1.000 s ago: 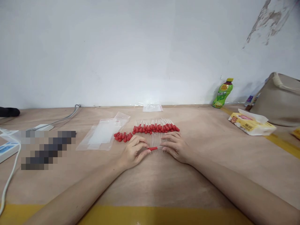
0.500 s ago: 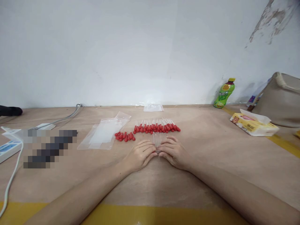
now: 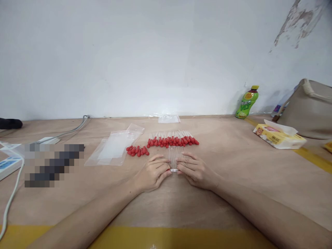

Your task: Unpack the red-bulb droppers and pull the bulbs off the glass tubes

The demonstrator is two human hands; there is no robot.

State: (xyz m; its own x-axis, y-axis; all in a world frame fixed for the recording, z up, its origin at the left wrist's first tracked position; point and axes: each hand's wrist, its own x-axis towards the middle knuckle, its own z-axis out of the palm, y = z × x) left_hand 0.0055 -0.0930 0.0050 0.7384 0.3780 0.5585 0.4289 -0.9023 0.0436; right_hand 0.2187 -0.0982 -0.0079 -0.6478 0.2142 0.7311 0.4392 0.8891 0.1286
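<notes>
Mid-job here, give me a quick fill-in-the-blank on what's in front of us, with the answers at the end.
1. The right hand holds a clear tube, its red bulb at the ____ hand.
2. The loose bulbs beside the plastic bags are coloured ____.
3. The green bottle has a cap coloured ____.
4. In the picture, the tissue pack lies to the ____ of the right hand.

Missing words: left; red; yellow; right.

Brown tabletop (image 3: pixel 171 207), red bulbs (image 3: pixel 138 151), clear tubes (image 3: pixel 173 156), plastic bags (image 3: pixel 114 147), tissue pack (image 3: pixel 284 139)
</notes>
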